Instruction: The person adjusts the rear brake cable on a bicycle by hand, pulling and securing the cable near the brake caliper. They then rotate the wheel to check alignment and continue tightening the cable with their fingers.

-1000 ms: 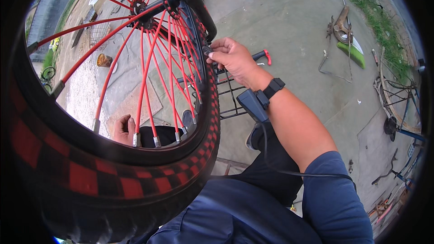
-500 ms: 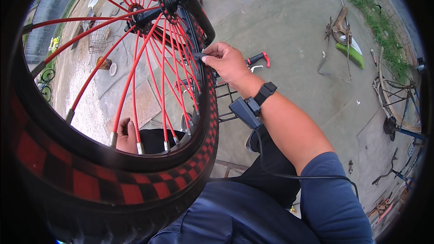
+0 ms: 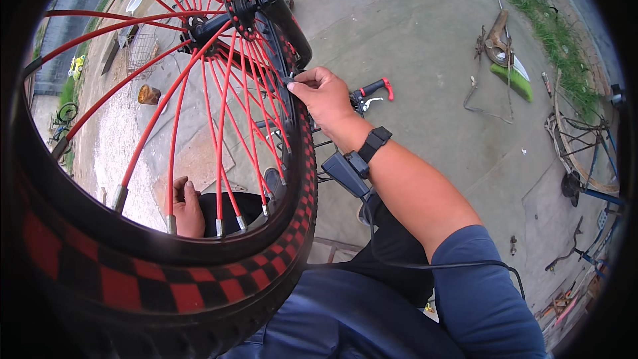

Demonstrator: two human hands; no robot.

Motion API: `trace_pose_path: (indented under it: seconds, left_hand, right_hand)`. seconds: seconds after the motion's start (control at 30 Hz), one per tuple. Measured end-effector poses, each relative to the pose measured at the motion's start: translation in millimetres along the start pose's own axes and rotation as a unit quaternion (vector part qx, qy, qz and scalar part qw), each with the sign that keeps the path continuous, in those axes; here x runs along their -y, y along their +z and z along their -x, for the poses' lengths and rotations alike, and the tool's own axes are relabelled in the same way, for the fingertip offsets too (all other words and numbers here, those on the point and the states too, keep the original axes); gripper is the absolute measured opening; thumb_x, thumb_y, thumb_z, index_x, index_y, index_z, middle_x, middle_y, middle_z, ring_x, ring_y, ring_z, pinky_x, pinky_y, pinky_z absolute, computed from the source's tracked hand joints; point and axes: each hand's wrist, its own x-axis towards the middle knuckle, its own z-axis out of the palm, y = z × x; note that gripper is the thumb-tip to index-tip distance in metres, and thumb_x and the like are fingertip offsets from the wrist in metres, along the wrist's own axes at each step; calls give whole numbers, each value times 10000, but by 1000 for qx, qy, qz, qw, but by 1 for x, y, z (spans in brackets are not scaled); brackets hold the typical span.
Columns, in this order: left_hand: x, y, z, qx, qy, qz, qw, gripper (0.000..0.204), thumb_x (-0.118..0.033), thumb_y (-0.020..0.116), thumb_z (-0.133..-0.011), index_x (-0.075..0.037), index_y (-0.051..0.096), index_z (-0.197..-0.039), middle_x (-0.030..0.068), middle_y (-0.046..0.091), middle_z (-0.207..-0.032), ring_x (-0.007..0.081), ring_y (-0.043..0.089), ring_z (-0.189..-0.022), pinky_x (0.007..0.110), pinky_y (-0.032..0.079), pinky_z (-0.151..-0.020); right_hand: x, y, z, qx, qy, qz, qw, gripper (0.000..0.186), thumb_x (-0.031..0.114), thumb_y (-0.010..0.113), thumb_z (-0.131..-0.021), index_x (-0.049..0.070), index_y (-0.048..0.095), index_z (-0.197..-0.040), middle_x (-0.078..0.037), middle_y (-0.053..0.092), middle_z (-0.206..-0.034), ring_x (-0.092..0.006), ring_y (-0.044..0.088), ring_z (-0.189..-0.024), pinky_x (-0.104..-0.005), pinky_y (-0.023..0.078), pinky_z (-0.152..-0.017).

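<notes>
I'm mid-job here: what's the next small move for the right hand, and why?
Probably a gentle twist of the right hand, without reaching inward: it seems to pinch a small dark piece at the wheel's rim, close beside the red spokes.

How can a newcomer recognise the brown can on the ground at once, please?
Begin with the big wheel at the left, with its red spokes. Look through them to the pale ground, just below the wire basket in the picture. The brown can is there: its solid, short cylinder differs from the basket's open mesh.
</notes>
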Motion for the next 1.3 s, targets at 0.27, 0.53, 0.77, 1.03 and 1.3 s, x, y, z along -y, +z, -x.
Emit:
trace_pose_path:
  seconds: [0.27,0.53,0.77,1.03,1.3]
  left_hand:
    - [1,1,-3,1,19,12,1000,188,-111,600,-1028,24,629,-1155,43,629,-882,86,578,-751,241,488,-689]
    - [-10,7,-1,-27,50,-45,997,158,-70,618,-1012,44,645,-1118,54,650,-876,92,603,-716,242,511,-659]
    - [0,-1,-6,-16,53,-92,994,181,-100,630,-1014,41,653,-1127,82,670,-960,119,623,-856,257,515,-781]
    - [-20,6,2,-20,11,-71,997,190,-116,621,-1023,36,650,-1134,81,666,-938,113,610,-804,249,504,-732]
    - [-23,6,3,-16,8,-62,998,190,-120,621,-1024,41,647,-1123,80,664,-935,115,612,-813,249,504,-741]
  right_hand:
    - [-3,2,1,-38,-32,88,995,164,91,771,-898,-3,673,-990,-56,708,-896,-100,645,-802,-261,543,-750]
    - [-4,7,4,-82,-103,173,976,213,176,778,-852,-4,679,-908,-117,716,-844,-214,685,-757,-346,555,-740]
    - [-2,10,6,-104,-151,257,949,245,194,775,-861,-26,676,-900,-136,706,-831,-228,680,-740,-358,550,-725]
    - [-3,9,4,-109,-159,268,944,241,199,772,-855,-19,676,-890,-154,699,-855,-271,678,-775,-384,544,-753]
    - [-2,8,4,-97,-143,257,951,241,219,786,-849,4,685,-889,-125,709,-831,-235,683,-750,-360,547,-730]
